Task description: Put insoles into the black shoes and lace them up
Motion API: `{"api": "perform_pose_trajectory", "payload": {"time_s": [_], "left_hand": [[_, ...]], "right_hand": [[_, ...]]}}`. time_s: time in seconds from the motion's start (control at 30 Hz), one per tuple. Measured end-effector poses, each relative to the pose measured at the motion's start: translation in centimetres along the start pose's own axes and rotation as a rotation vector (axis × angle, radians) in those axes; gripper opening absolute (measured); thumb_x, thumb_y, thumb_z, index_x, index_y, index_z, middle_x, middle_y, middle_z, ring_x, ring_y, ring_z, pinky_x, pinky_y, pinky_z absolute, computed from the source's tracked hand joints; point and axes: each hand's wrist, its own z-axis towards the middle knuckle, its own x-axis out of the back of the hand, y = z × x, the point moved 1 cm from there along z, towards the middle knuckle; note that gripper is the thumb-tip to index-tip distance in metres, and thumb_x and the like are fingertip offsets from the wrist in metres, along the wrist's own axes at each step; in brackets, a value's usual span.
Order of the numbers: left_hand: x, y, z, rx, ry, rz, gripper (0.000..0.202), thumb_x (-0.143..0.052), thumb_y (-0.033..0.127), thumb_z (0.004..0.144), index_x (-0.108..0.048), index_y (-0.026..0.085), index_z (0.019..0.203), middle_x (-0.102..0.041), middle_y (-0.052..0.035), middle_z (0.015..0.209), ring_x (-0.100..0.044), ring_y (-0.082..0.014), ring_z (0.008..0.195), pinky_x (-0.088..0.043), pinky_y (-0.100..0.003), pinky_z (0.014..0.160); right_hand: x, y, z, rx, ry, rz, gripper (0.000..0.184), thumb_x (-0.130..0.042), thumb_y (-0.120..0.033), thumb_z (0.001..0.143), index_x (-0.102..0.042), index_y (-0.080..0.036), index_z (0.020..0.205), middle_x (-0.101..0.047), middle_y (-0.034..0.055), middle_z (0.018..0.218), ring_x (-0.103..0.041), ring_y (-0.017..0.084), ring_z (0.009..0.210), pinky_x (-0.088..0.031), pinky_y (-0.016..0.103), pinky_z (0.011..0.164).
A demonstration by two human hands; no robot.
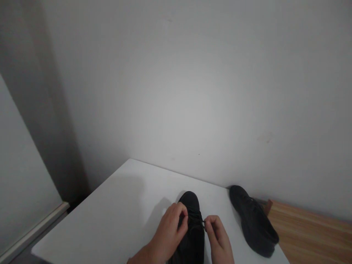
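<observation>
We see a black lace-up shoe with a rounded toe (193, 245) on a flat, smooth white worktop (118, 212). It sits between the 2 hands, and its toe points at the plain pale grey wall (192, 95). The heel end is cut off at the bottom of our view.

The right hand (220, 239) pinches a thin dark shoelace (203, 222) at the shoe's right side, with its fingers closed tight. The left hand (171, 229) is over the left side of the shoe. Its thumb and pointing finger are very close, but we cannot tell if they hold any lace.

To the right, we see 1 more black lace-up shoe (251, 220) by the worktop's edge. Past that edge is a light brown board with wood stripes (313, 229).
</observation>
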Motion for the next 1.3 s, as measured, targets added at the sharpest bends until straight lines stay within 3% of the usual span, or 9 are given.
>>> {"api": "perform_pose_trajectory", "payload": {"time_s": [0.17, 0.33, 0.6, 0.73, 0.97, 1.3], "left_hand": [[0.5, 0.4, 0.3, 0.054, -0.008, -0.245, 0.007, -0.046, 0.015, 0.089, -0.050, 0.021, 0.089, -0.055, -0.0019, 0.087, -0.055, -0.0181, 0.085, -0.043, -0.031, 0.081], [0.7, 0.4, 0.6, 0.106, -0.045, -0.496, 0.004, -0.052, 0.020, 0.089, -0.049, 0.020, 0.088, -0.050, 0.0018, 0.082, -0.052, -0.0151, 0.080, -0.042, -0.029, 0.077], [0.6, -0.2, 0.8, 0.141, -0.050, -0.742, 0.016, -0.063, 0.028, 0.087, -0.049, 0.020, 0.091, -0.053, 0.0024, 0.082, -0.056, -0.0131, 0.078, -0.043, -0.027, 0.076], [0.6, -0.1, 0.7, 0.150, -0.047, -0.757, 0.018, -0.063, 0.031, 0.088, -0.051, 0.020, 0.095, -0.053, 0.0029, 0.081, -0.054, -0.0120, 0.073, -0.042, -0.025, 0.070], [1.0, 0.1, 0.8, 0.149, -0.038, -0.662, 0.014, -0.061, 0.023, 0.086, -0.054, 0.019, 0.097, -0.053, 0.0029, 0.078, -0.051, -0.0129, 0.073, -0.039, -0.025, 0.069], [1.4, 0.3, 0.8, 0.120, 0.024, -0.299, 0.013, -0.050, 0.013, 0.086, -0.061, 0.019, 0.091, -0.057, 0.0005, 0.076, -0.053, -0.0152, 0.069, -0.040, -0.026, 0.065]], "right_hand": [[0.8, 0.2, -0.1, -0.061, -0.025, 0.056, 0.036, -0.059, -0.055, 0.090, -0.061, -0.021, 0.080, -0.058, 0.0017, 0.073, -0.057, 0.020, 0.071, -0.051, 0.027, 0.066], [0.6, -0.9, -0.3, -0.065, 0.055, 0.173, 0.034, -0.069, -0.053, 0.084, -0.060, -0.021, 0.077, -0.055, 0.0006, 0.073, -0.055, 0.019, 0.072, -0.048, 0.028, 0.068], [0.6, 0.2, -0.1, -0.113, -0.064, 0.356, 0.030, -0.069, -0.050, 0.086, -0.058, -0.021, 0.085, -0.061, 0.0030, 0.079, -0.063, 0.022, 0.081, -0.052, 0.034, 0.077], [0.6, 0.0, -0.2, -0.109, -0.035, 0.346, 0.031, -0.070, -0.051, 0.085, -0.059, -0.021, 0.085, -0.057, 0.0006, 0.073, -0.060, 0.019, 0.071, -0.052, 0.030, 0.068], [-0.2, -1.8, -0.7, -0.199, 0.155, 0.423, 0.039, -0.079, -0.053, 0.076, -0.060, -0.021, 0.087, -0.049, -0.0046, 0.065, -0.045, 0.012, 0.058, -0.038, 0.021, 0.054], [0.7, -2.4, -0.9, -0.224, 0.196, 0.287, 0.042, -0.081, -0.055, 0.072, -0.061, -0.021, 0.085, -0.050, -0.0024, 0.070, -0.035, 0.008, 0.047, -0.023, 0.022, 0.041]]}}
